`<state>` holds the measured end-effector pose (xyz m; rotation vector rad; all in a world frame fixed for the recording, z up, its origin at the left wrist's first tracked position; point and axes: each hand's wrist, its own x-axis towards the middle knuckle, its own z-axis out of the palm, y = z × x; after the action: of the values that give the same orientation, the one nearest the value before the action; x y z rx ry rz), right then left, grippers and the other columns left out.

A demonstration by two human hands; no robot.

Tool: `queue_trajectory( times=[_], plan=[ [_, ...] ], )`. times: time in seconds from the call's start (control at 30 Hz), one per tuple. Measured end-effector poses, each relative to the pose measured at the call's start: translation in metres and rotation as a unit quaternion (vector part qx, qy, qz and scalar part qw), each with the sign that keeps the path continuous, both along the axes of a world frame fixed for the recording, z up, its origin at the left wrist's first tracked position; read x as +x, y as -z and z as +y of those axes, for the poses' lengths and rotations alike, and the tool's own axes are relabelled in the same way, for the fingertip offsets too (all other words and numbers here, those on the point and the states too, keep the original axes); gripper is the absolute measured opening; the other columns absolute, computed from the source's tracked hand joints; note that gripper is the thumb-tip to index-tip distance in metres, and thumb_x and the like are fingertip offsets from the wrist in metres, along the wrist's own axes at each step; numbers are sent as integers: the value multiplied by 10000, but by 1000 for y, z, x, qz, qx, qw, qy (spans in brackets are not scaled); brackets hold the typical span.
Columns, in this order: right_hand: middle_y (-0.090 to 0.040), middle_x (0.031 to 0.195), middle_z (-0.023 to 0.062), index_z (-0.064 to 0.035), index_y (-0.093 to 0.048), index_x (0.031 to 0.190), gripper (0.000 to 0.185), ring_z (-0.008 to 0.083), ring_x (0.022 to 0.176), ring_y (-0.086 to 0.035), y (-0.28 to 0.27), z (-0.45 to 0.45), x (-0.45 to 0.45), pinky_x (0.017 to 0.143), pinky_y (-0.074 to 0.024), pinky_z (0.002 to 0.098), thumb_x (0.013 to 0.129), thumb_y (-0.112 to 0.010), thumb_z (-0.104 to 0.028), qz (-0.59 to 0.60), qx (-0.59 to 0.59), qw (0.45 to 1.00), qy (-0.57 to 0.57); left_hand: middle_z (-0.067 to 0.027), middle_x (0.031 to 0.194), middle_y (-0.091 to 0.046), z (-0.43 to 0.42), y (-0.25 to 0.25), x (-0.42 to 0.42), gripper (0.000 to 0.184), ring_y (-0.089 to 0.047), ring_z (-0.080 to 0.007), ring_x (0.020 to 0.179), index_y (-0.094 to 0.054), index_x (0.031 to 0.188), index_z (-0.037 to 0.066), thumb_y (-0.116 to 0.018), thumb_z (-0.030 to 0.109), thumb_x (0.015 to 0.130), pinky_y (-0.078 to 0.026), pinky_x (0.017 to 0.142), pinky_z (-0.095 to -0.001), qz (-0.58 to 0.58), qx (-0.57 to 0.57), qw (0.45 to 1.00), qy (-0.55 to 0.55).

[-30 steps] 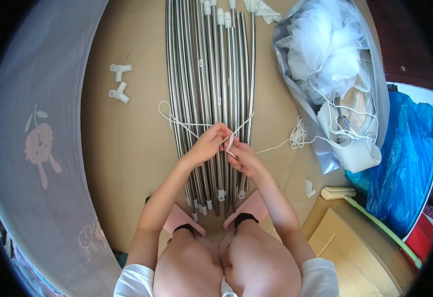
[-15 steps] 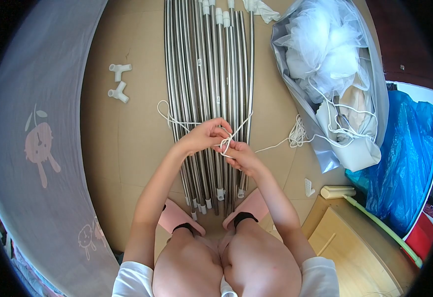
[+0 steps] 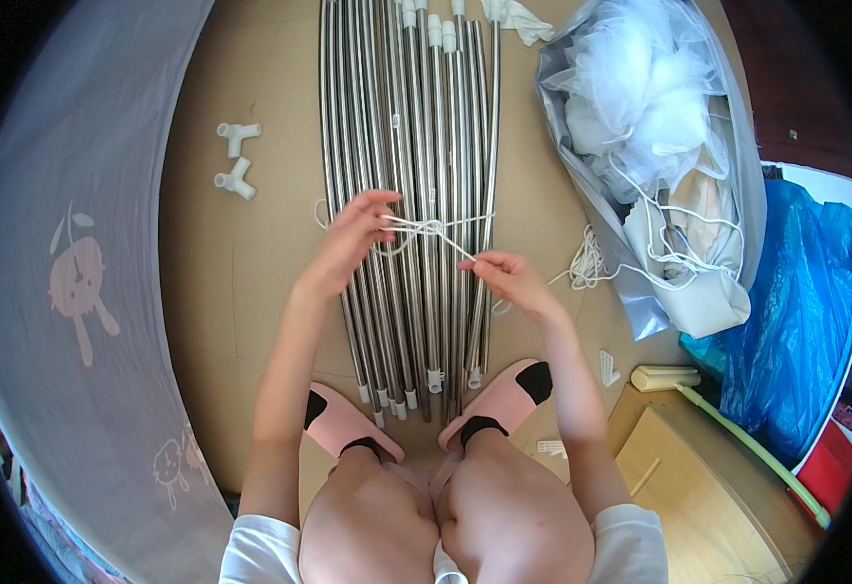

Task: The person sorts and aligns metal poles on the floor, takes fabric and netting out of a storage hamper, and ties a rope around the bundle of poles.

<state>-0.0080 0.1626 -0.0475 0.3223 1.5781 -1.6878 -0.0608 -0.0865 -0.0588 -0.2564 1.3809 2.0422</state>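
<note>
Several metal poles (image 3: 407, 127) with white end fittings lie side by side on the floor. A white cord (image 3: 431, 228) runs across them and forms a knot with loops over the middle of the bundle. My left hand (image 3: 353, 234), at the left side of the poles, has the cord between its fingers. To the right of the knot, my right hand (image 3: 509, 279) pinches a taut strand between thumb and fingers.
White connectors (image 3: 236, 180) lie on the floor at left. At right are a silver bag (image 3: 562, 127) with white netting (image 3: 640, 97), a cord coil (image 3: 587, 263) and a blue plastic bag (image 3: 801, 292). Pink slippers (image 3: 348, 425) are below the poles.
My hands have moved apart, the left one up and leftward, the right one rightward. The cord between them is drawn out into a knot, and more of the slippers shows.
</note>
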Motion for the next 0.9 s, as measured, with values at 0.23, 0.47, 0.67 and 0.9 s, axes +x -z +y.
queue_trajectory(
  times=[0.23, 0.47, 0.67, 0.9],
  plan=[
    [-348, 548, -94, -61, -632, 849, 229, 14, 494, -279, 5, 31, -23, 447, -215, 185, 879, -498, -244, 108, 118, 987, 9, -23, 753, -465, -50, -12, -8, 278, -453, -138, 700, -478, 1079, 11, -443, 41, 804, -412, 706, -271, -89, 267, 940, -193],
    [-383, 553, -68, -46, -593, 751, 248, 29, 522, -331, 15, 32, -35, 480, -265, 193, 871, -512, -247, 83, 123, 987, 68, -15, 764, -453, -112, 2, 4, 282, -420, -136, 652, -486, 1107, 34, -439, 71, 831, -406, 679, -285, -31, 350, 900, -259],
    [-454, 587, -55, -60, -585, 786, 233, 21, 549, -400, 35, 52, -36, 497, -288, 165, 855, -540, -277, 106, 165, 979, 57, -62, 851, -489, -134, 26, 27, 312, -466, -179, 768, -493, 1134, 50, -471, 89, 826, -406, 741, -330, 193, -562, 795, -122],
    [-565, 866, 61, 16, -509, 994, 331, 129, 749, -531, 51, 43, -26, 698, -423, 247, 797, -615, -229, 234, 223, 939, 117, -108, 994, -502, -69, 9, 36, 280, -424, -313, 1002, -560, 976, 76, -623, 170, 720, -354, 845, -417, 425, -710, 561, -21]
  ],
)
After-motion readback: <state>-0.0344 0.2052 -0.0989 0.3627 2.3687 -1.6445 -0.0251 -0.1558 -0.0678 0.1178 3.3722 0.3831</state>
